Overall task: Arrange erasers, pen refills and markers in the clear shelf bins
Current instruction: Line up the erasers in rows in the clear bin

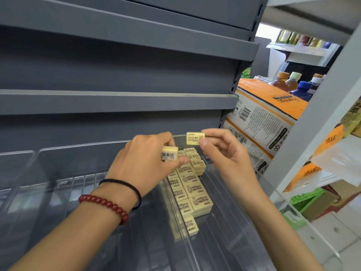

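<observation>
Several pale yellow erasers (192, 189) lie in two rows inside a clear shelf bin (230, 222) on the lowest grey shelf. My left hand (145, 165) pinches one eraser (169, 153), barcode side up, just above the back of the rows. My right hand (220, 151) pinches another eraser (195, 138) between thumb and fingers, held a little higher and to the right. A black band and a red bead bracelet sit on my left wrist.
More clear bins (58, 173) stand to the left on the same shelf. Grey shelves (117, 100) rise above. Orange and white cartons (267, 114) and bottled drinks (293, 83) sit at the right behind a white shelf post (316, 118).
</observation>
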### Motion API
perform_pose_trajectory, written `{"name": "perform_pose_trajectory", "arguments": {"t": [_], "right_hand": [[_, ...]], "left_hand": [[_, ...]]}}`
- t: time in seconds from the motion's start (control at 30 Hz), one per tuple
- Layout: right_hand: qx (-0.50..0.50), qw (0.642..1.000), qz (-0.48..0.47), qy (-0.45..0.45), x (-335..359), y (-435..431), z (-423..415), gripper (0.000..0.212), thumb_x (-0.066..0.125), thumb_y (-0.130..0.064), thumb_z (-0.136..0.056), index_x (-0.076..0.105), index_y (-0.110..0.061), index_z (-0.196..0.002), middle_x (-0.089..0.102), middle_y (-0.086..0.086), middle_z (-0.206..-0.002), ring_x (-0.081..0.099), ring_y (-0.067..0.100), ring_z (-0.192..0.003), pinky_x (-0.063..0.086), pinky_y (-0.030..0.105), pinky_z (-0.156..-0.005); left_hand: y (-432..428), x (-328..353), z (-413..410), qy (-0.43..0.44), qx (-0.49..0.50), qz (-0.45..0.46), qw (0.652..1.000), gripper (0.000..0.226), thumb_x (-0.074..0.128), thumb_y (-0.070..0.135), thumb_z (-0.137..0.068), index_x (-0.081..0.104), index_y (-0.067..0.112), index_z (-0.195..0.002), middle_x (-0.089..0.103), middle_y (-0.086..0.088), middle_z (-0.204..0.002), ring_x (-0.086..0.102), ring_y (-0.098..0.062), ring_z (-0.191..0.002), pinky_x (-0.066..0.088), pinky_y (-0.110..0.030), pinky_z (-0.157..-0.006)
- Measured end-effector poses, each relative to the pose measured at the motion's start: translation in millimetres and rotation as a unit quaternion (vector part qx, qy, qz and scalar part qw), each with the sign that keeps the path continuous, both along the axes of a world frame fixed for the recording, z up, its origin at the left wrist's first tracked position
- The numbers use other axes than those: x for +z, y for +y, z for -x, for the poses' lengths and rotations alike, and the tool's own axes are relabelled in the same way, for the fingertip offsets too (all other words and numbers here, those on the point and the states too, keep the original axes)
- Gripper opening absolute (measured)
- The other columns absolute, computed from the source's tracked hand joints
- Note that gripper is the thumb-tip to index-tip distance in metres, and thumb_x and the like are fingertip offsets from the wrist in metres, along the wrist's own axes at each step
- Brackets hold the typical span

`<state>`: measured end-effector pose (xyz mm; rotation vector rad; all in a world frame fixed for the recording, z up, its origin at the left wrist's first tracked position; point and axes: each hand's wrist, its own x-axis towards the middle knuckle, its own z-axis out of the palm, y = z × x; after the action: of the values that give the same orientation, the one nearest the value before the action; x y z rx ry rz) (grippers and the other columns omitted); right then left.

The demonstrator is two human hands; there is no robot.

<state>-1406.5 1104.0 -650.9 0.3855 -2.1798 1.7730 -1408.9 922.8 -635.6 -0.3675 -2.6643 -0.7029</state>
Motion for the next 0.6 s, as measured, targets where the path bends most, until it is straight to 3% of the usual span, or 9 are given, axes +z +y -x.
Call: {"name": "perform_pose_trajectory", "arguments": {"t": [0.07, 0.13, 0.23, 0.37, 0.47, 0.53, 0.6], "right_hand": [[-0.02, 0.997, -0.067, -0.022, -6, 4, 3, 0.015, 0.062, -0.026, -0.091, 0.064, -0.026, -0.106, 0.072, -0.006, -0.092, 0.065, 0.009, -0.088, 0.053, 0.029, -0.08], [-0.041, 0.979, -0.198, -0.036, -14, 7, 5, 0.014, 0.055, -0.03, -0.096, 0.063, -0.032, -0.107, 0.069, -0.012, -0.092, 0.061, -0.002, -0.084, 0.047, 0.017, -0.074], [-0.009, 0.941, -0.338, -0.012, -20, 9, 7, 0.021, 0.051, -0.027, -0.099, 0.069, -0.036, -0.105, 0.065, -0.018, -0.1, 0.056, 0.0, -0.094, 0.045, 0.023, -0.084], [0.007, 0.933, -0.359, 0.0, -22, 5, 8, 0.026, 0.057, -0.027, -0.096, 0.065, -0.042, -0.115, 0.066, -0.026, -0.105, 0.052, 0.001, -0.105, 0.043, 0.025, -0.091], [-0.006, 0.926, -0.376, -0.031, -17, 11, 6, 0.045, 0.061, -0.056, -0.082, 0.054, -0.043, -0.125, 0.061, -0.024, -0.111, 0.049, -0.001, -0.111, 0.042, 0.03, -0.097], [-0.018, 0.911, -0.41, -0.043, -14, 15, 5, 0.056, 0.064, -0.065, -0.071, 0.057, -0.042, -0.121, 0.056, -0.024, -0.109, 0.048, -0.002, -0.108, 0.042, 0.032, -0.096], [-0.014, 0.901, -0.433, -0.034, -16, 12, 5, 0.046, 0.068, -0.062, -0.072, 0.062, -0.041, -0.113, 0.055, -0.025, -0.104, 0.048, -0.003, -0.103, 0.043, 0.032, -0.095]], "left_hand": [[-1, 0, 1, -0.001, 0.007, -0.005, 1.0, 0.044, 0.052, 0.07, -0.074, 0.046, 0.027, -0.069, 0.055, 0.008, -0.064, 0.054, -0.008, -0.065, 0.046, -0.028, -0.053], [-3, 0, 2, 0.0, 0.019, -0.01, 1.0, 0.048, 0.05, 0.07, -0.076, 0.046, 0.023, -0.064, 0.054, 0.005, -0.061, 0.054, -0.012, -0.064, 0.047, -0.029, -0.053], [-8, -3, 6, 0.001, 0.031, -0.022, 0.999, 0.052, 0.048, 0.07, -0.074, 0.049, 0.02, -0.059, 0.054, 0.004, -0.061, 0.055, -0.015, -0.063, 0.051, -0.033, -0.057], [-11, -5, 7, 0.017, 0.031, -0.033, 0.999, 0.053, 0.047, 0.071, -0.074, 0.046, 0.022, -0.055, 0.053, 0.004, -0.061, 0.054, -0.015, -0.063, 0.051, -0.034, -0.059], [-10, -5, 8, 0.025, 0.027, -0.032, 0.999, 0.052, 0.049, 0.072, -0.072, 0.047, 0.022, -0.059, 0.052, 0.006, -0.064, 0.052, -0.01, -0.063, 0.049, -0.032, -0.059], [-11, -6, 9, 0.027, 0.017, -0.029, 0.999, 0.052, 0.048, 0.074, -0.069, 0.047, 0.022, -0.064, 0.051, 0.007, -0.067, 0.05, -0.006, -0.063, 0.047, -0.03, -0.059], [-12, -7, 10, 0.019, 0.01, -0.031, 0.999, 0.054, 0.042, 0.077, -0.066, 0.046, 0.023, -0.066, 0.05, 0.007, -0.068, 0.049, -0.005, -0.063, 0.045, -0.028, -0.059]]}}
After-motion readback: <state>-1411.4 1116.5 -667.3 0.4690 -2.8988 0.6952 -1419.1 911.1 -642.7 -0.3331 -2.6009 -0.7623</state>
